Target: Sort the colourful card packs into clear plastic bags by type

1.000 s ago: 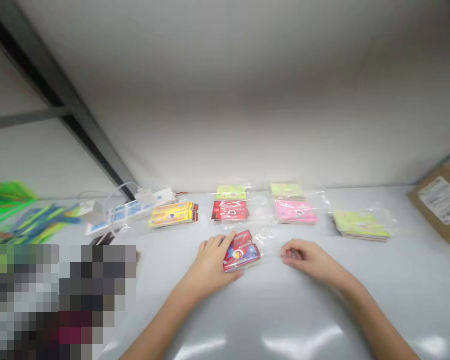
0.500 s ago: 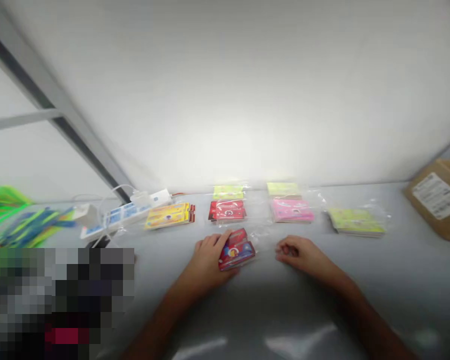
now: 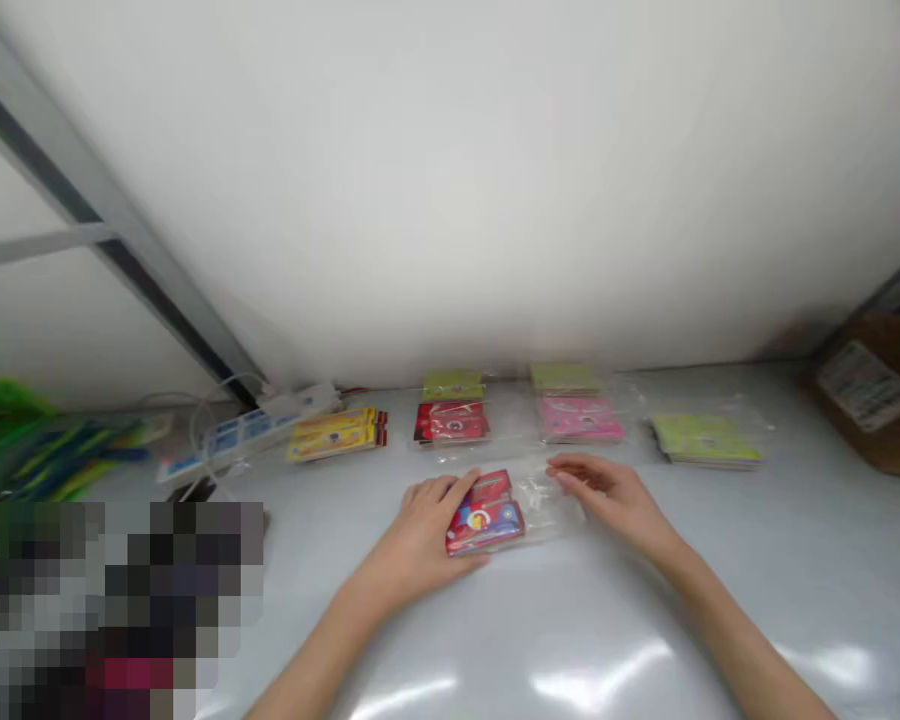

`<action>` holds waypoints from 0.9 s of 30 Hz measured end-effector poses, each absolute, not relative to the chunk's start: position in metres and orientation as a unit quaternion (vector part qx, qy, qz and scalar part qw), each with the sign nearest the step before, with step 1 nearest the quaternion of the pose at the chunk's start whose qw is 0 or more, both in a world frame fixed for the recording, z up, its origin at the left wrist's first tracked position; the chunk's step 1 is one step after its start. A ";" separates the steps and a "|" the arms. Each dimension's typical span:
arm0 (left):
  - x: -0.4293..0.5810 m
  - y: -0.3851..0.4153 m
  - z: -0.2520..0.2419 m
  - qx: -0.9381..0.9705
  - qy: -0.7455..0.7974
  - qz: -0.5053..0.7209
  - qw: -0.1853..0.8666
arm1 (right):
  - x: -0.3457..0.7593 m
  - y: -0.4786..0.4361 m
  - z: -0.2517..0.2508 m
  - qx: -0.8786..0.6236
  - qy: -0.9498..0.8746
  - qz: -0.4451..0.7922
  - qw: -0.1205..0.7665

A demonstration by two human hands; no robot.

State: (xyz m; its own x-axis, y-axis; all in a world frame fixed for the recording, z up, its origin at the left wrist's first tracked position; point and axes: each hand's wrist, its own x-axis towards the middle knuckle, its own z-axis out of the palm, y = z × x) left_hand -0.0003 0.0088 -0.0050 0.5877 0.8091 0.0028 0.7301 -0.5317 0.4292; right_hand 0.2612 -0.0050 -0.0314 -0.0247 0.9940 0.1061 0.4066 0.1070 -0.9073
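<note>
A stack of red and blue printed packets (image 3: 486, 518) lies inside a clear plastic bag (image 3: 549, 505) near the middle of the table. My left hand (image 3: 433, 535) grips the stack from its left side, thumb and fingers along the edges. At the bag's right end, the fingers of my right hand (image 3: 600, 492) pinch the clear film near its upper corner. Just behind stand a bagged red packet stack (image 3: 457, 422) and a bagged pink one (image 3: 581, 418).
Yellow packets (image 3: 334, 434) lie left of centre beside a white power strip (image 3: 247, 430) with cables. Yellow-green stacks (image 3: 709, 440) sit to the right and along the wall. A brown cardboard box (image 3: 874, 395) stands far right; green and blue items (image 3: 75, 455) lie far left.
My right hand has come from a curled pose beside the bag to pinching its end. The bag's film now extends further right, and the packets have shifted slightly right.
</note>
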 end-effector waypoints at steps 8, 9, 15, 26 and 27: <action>-0.004 0.010 -0.004 0.863 0.452 0.104 0.201 | 0.284 0.000 -0.033 -0.603 -0.614 0.313 0.401; -0.004 0.011 -0.004 0.863 0.453 0.103 0.202 | 0.286 0.000 -0.034 -0.600 -0.627 0.324 0.376; -0.004 0.012 -0.004 0.862 0.455 0.099 0.199 | 0.286 -0.004 -0.037 -0.573 -0.690 0.366 0.249; -0.003 0.010 -0.003 0.864 0.455 0.097 0.191 | 0.288 0.000 -0.038 -0.594 -0.607 0.355 0.390; -0.003 0.010 -0.003 0.866 0.453 0.093 0.191 | 0.288 0.000 -0.038 -0.593 -0.594 0.361 0.407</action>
State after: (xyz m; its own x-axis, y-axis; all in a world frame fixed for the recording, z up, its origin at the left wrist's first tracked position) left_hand -0.0028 0.0103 -0.0030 0.5716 0.8204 -0.0131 0.7495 -0.5155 0.4154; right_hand 0.2885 0.0003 -0.0381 0.0338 0.9979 0.0558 0.4097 0.0370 -0.9115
